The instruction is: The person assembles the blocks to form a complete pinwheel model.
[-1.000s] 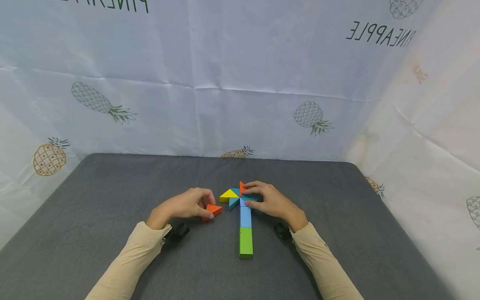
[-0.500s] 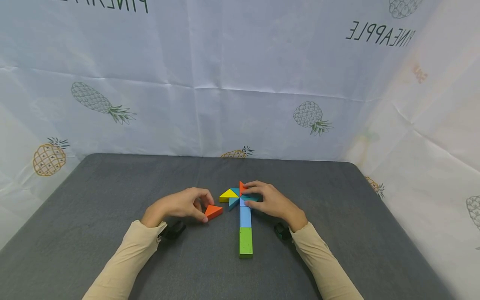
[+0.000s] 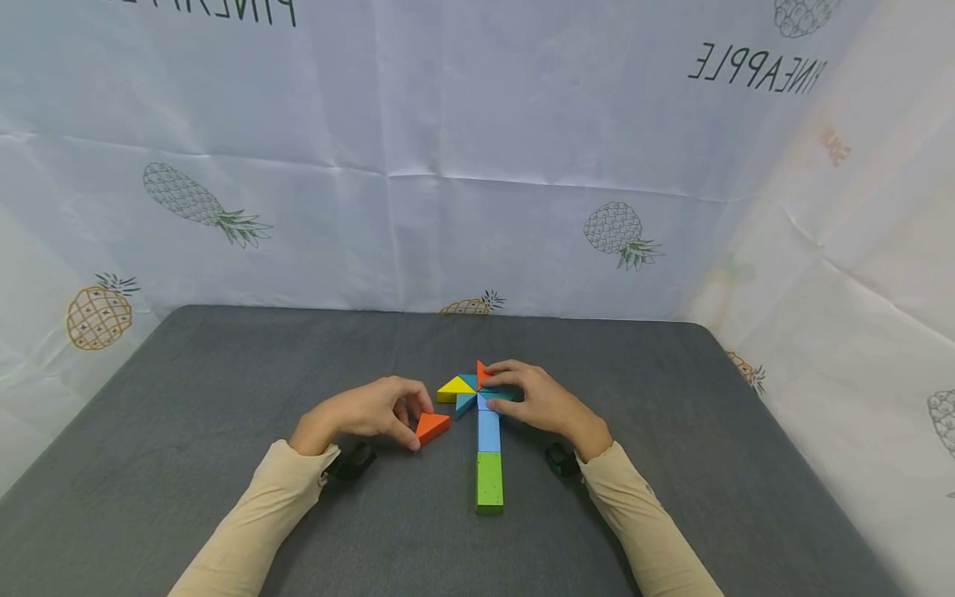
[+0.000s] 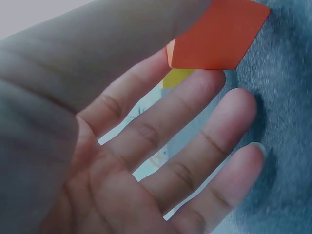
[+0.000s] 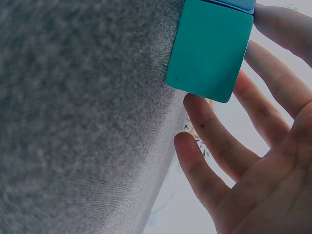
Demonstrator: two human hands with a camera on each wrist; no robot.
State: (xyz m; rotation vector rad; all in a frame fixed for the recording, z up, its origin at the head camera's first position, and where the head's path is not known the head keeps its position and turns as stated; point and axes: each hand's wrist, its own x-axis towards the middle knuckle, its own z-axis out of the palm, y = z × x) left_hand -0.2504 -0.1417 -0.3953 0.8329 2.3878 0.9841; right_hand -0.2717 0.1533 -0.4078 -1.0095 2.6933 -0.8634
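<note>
In the head view my left hand [image 3: 366, 410] pinches an orange triangular block [image 3: 432, 427] between thumb and fingers, just left of a pinwheel-like group of blocks. The left wrist view shows that orange block [image 4: 219, 36] at the fingertips, the lower fingers extended. My right hand [image 3: 545, 406] rests at the group's right side. Its thumb touches the top of the light blue block [image 3: 488, 433] and its fingers reach an upright-pointing orange triangle [image 3: 481, 375]. A teal block [image 5: 209, 51] lies by its lightly bent fingers in the right wrist view.
A yellow triangle [image 3: 455, 387] and a teal triangle [image 3: 464, 403] form the group's left side. The green block [image 3: 489, 482] ends the stem toward me. Under everything lies a dark grey tabletop [image 3: 298, 348], with a pineapple-print curtain [image 3: 418, 232] behind.
The left hand, with its orange triangular block, has shifted slightly right and toward me, nearer the stem. The right hand and the arranged blocks have stayed in place.
</note>
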